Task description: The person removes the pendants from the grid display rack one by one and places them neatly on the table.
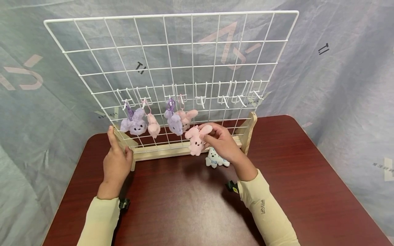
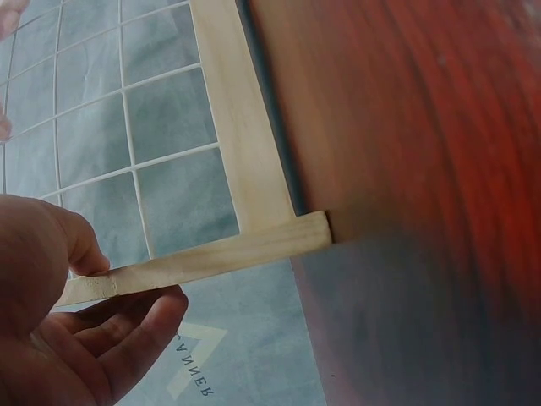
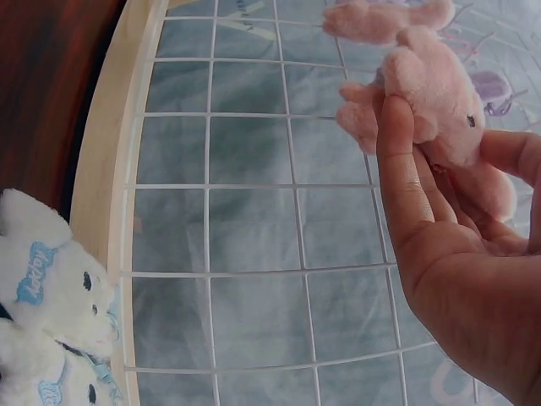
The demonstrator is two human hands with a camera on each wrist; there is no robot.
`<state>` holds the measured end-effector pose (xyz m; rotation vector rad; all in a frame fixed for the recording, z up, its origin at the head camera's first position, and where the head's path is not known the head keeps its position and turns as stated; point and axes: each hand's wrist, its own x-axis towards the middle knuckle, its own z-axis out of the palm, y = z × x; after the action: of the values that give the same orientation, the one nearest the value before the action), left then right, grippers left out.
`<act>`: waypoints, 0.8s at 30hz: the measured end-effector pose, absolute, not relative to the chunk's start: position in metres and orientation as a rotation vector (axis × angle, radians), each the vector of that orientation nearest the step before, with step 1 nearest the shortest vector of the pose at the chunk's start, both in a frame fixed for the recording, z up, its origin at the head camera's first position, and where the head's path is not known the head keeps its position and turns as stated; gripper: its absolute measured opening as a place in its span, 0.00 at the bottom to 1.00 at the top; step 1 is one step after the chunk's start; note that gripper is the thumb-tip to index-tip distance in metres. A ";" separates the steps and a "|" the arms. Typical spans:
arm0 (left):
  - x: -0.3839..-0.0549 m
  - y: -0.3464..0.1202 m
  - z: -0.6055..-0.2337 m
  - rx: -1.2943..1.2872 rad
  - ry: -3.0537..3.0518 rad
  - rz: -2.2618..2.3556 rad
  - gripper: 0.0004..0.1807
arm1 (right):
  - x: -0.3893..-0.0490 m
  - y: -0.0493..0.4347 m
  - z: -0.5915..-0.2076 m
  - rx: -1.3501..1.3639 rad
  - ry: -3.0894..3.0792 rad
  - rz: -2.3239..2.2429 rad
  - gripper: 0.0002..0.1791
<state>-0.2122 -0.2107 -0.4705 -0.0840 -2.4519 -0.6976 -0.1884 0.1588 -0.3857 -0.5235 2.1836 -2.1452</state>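
My right hand [image 1: 222, 141] pinches a pink plush bunny keychain [image 1: 196, 143] between thumb and fingers, just in front of the white wire grid rack [image 1: 192, 63]. In the right wrist view the bunny [image 3: 439, 97] is seen from the side, with the fingertips behind it. My left hand [image 1: 117, 165] grips the left upright of the wooden stand [image 1: 166, 150]; in the left wrist view, thumb and fingers lie on either side of that wooden piece [image 2: 211, 260]. On hooks hang two purple plush bunnies [image 1: 137, 126] and two pink ones [image 1: 153, 127], partly overlapping.
Several white hooks [image 1: 201, 101] on the grid's right half hold nothing. White plush dogs with blue bows [image 1: 212, 160] lie on the dark red table [image 1: 184, 205], near the stand's base below my right hand. Grey printed cloth [image 1: 332, 85] hangs behind and at the sides.
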 end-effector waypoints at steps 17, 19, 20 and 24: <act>-0.212 -0.211 -0.470 -0.087 -2.452 -0.698 0.50 | -0.193 0.160 -0.391 -0.594 2.204 -2.067 0.19; -0.211 -0.211 -0.469 -0.084 -2.457 -0.699 0.50 | -0.193 0.160 -0.392 -0.606 2.206 -2.066 0.19; -0.211 -0.211 -0.469 -0.082 -2.459 -0.700 0.50 | -0.193 0.160 -0.392 -0.612 2.212 -2.063 0.20; -0.211 -0.211 -0.469 -0.081 -2.460 -0.701 0.50 | -0.194 0.160 -0.393 -0.628 2.253 -2.040 0.19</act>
<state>-0.2110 -0.2105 -0.4691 -0.0811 -2.4595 -0.7008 -0.1937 0.1603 -0.3925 -0.6284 2.2526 -2.0397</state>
